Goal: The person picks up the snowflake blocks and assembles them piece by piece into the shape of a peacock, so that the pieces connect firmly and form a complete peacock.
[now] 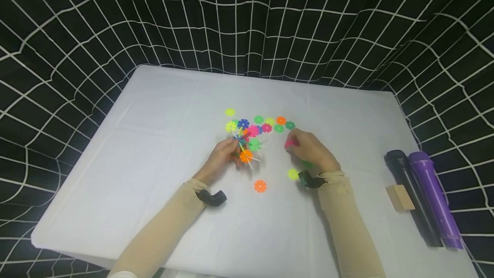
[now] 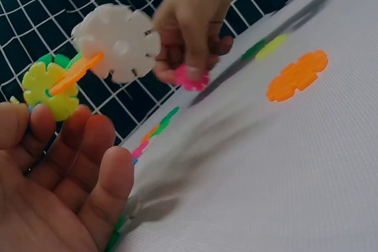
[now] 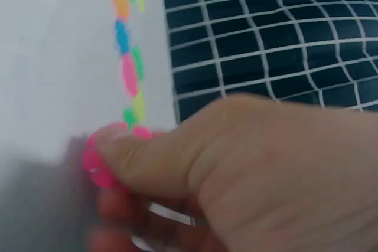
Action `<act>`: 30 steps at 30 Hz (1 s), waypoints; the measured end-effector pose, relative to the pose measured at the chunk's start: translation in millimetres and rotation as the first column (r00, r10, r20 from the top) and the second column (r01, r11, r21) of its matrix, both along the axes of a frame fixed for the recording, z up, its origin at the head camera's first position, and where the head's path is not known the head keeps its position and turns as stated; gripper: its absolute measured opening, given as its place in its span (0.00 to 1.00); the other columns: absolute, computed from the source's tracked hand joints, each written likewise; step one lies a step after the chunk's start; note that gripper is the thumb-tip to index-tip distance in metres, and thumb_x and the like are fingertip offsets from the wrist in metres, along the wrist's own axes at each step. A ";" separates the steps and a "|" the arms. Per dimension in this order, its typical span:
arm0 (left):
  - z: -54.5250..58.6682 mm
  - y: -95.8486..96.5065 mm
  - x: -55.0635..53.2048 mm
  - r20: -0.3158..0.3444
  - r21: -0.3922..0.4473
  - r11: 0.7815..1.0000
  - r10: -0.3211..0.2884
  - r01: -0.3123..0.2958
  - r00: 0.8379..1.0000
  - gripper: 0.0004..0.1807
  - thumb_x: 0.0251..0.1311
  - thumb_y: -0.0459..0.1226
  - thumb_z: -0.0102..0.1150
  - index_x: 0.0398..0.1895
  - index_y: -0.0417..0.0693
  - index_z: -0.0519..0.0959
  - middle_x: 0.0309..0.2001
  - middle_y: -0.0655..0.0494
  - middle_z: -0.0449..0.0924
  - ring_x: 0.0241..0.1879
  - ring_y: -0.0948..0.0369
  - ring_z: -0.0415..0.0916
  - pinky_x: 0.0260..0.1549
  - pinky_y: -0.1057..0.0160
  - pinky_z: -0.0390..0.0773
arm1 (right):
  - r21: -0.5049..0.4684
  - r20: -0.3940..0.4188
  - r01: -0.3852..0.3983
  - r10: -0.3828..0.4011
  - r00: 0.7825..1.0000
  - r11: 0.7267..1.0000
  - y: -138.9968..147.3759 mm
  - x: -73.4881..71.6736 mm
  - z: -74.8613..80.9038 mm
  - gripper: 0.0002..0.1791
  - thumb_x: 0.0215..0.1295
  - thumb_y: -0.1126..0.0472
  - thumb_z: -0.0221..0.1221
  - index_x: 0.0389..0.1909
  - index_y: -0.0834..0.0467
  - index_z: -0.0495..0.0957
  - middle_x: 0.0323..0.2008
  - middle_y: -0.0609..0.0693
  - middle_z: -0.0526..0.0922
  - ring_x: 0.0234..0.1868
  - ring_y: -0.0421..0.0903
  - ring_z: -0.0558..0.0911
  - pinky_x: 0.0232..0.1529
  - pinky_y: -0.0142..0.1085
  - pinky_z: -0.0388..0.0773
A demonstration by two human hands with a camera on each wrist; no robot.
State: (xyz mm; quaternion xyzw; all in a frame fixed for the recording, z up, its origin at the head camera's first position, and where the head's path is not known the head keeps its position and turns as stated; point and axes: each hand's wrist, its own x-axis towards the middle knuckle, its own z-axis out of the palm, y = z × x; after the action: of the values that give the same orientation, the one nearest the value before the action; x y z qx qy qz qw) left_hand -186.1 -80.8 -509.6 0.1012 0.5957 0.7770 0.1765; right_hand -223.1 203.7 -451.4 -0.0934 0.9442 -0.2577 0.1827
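Observation:
My left hand (image 1: pixel 221 154) pinches a cluster of slotted plastic discs joined edge to edge, held above the white table. In the left wrist view the cluster shows a yellow disc (image 2: pixel 53 90) by the fingertips, an orange disc (image 2: pixel 77 75) edge-on and a white disc (image 2: pixel 118 42) at its outer end. To the right, my right hand (image 1: pixel 310 148) pinches a single pink disc (image 3: pixel 100 166) between thumb and fingers, apart from the cluster. A pale curved edge shows among the lower fingers in the right wrist view.
Loose discs, among them a dark blue disc (image 1: pixel 243 124), lie beyond the hands. An orange disc (image 1: pixel 260 186) and a yellow disc (image 1: pixel 293 174) lie nearer. At right are a wooden block (image 1: pixel 400 197), a black tube (image 1: pixel 414 200) and a purple tube (image 1: pixel 436 200). Netting (image 1: pixel 239 25) surrounds the table.

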 end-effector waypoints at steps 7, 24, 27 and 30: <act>2.9 -0.9 -0.2 -0.064 -0.043 0.997 -0.073 0.070 0.995 0.17 0.78 0.39 0.39 0.32 0.49 0.76 0.28 0.60 0.79 0.22 0.60 0.76 0.30 0.64 0.79 | -0.371 -0.054 0.002 -0.024 0.998 0.928 -20.0 6.7 14.9 0.09 0.70 0.65 0.60 0.49 0.56 0.80 0.47 0.55 0.85 0.45 0.53 0.85 0.50 0.45 0.84; 2.8 -1.2 -0.3 -0.047 -0.130 0.983 -0.135 0.128 0.990 0.16 0.78 0.38 0.39 0.28 0.47 0.69 0.24 0.55 0.73 0.22 0.59 0.75 0.35 0.64 0.75 | -0.490 -0.063 0.022 -0.061 0.996 0.872 -37.6 16.6 22.1 0.09 0.70 0.70 0.60 0.48 0.60 0.77 0.46 0.59 0.83 0.46 0.59 0.87 0.46 0.47 0.88; 3.1 -1.4 -0.2 -0.045 -0.137 0.983 -0.129 0.122 0.991 0.16 0.78 0.38 0.39 0.28 0.47 0.70 0.23 0.53 0.73 0.22 0.59 0.75 0.36 0.65 0.74 | -0.496 -0.063 0.019 -0.058 0.996 0.868 -37.1 17.4 23.6 0.08 0.70 0.70 0.59 0.48 0.61 0.78 0.46 0.59 0.83 0.46 0.60 0.87 0.46 0.48 0.88; 2.9 -1.8 -0.4 -0.049 -0.147 0.982 -0.126 0.118 0.991 0.16 0.79 0.38 0.39 0.29 0.46 0.70 0.23 0.52 0.73 0.22 0.59 0.75 0.36 0.65 0.74 | -0.496 -0.061 0.017 -0.055 0.997 0.868 -37.3 17.8 24.7 0.09 0.69 0.70 0.60 0.48 0.61 0.78 0.46 0.59 0.83 0.46 0.61 0.86 0.47 0.48 0.88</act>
State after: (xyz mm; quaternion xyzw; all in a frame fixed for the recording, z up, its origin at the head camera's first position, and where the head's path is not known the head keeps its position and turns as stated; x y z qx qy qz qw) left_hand -186.4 -82.6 -506.7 0.1469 0.6478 0.7165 0.2132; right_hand -205.3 166.4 -426.8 -0.1288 0.8542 -0.4909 0.1132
